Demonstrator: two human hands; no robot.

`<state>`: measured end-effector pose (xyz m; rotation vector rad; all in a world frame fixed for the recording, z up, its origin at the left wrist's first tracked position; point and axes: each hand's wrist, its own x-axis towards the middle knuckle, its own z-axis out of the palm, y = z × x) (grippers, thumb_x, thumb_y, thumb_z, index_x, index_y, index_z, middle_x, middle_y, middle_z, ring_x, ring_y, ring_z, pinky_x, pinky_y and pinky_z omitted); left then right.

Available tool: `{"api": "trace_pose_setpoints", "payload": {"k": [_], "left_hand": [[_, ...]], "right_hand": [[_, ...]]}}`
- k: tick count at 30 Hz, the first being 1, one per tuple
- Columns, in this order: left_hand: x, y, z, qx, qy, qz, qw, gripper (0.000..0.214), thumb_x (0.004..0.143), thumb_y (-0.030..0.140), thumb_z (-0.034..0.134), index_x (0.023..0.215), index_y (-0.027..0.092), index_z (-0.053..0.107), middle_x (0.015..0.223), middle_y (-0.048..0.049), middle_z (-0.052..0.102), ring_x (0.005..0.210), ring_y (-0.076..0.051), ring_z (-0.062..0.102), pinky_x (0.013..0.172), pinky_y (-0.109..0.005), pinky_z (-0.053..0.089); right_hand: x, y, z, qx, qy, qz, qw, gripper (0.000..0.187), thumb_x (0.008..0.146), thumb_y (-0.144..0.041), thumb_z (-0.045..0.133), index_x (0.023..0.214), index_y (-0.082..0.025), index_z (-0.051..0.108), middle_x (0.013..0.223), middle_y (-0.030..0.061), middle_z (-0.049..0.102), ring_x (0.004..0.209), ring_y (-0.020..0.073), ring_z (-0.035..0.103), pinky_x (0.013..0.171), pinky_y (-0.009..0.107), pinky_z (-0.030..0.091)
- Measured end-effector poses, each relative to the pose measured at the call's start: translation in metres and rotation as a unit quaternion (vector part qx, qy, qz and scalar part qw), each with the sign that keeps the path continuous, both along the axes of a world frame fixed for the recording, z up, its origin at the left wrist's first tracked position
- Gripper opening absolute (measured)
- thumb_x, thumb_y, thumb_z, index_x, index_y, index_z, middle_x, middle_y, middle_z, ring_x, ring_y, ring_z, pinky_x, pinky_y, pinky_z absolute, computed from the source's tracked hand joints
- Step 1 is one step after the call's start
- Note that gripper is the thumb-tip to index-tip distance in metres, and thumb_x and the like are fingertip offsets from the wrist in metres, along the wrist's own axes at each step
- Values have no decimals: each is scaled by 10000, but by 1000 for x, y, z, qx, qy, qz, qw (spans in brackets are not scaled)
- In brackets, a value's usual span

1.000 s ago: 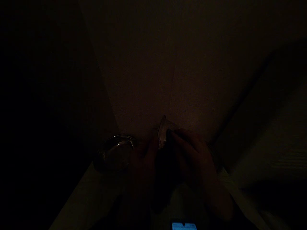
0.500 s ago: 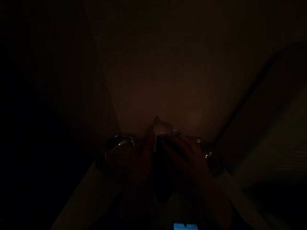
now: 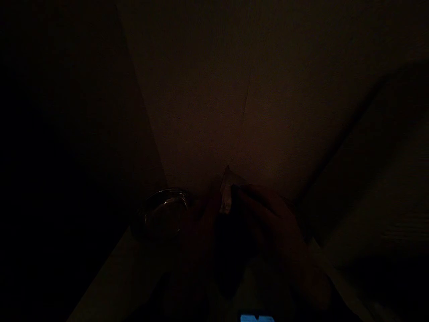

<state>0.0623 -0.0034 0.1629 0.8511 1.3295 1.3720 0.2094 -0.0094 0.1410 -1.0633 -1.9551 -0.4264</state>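
Observation:
In near darkness, a small pale cup-shaped thing is held tilted between my two hands. The fingers of my left hand close on its left edge. My right hand has its fingers bent against the other side, the fingertips meeting it near the top. What the cup contains cannot be made out. Just left of my left hand stands a shiny round metal bowl, its rim catching a little light.
A lit phone screen shows at the bottom edge. The pale table surface runs along the lower left. Behind rises a plain wall. A second bowl's place on the right is too dark and covered to make out.
The cup has turned, now showing a paler face toward me. My right hand has shifted slightly right, and the shiny rim beside it no longer shows. The view is darker.

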Motion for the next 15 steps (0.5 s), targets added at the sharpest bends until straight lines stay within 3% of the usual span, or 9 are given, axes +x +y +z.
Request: {"api": "trace_pose_setpoints", "payload": {"k": [7, 15], "left_hand": [[-3, 2, -1, 20, -5, 25, 999, 325, 648, 498, 713, 751, 189, 699, 747, -58, 727, 753, -211, 675, 643, -289, 511], [1, -2, 0, 19, 0, 8, 1000, 344, 657, 469, 717, 751, 138, 700, 663, -43, 698, 688, -192, 664, 613, -276, 501]], "right_hand": [[-7, -2, -1, 51, -34, 18, 998, 281, 894, -148, 511, 1151, -144, 623, 1148, 135, 645, 1069, 267, 567, 828, 445, 523], [4, 4, -1, -9, 54, 11, 998, 311, 921, -178, 482, 1215, -156, 582, 1194, 131, 608, 1077, 216, 585, 866, 376, 527]]}}
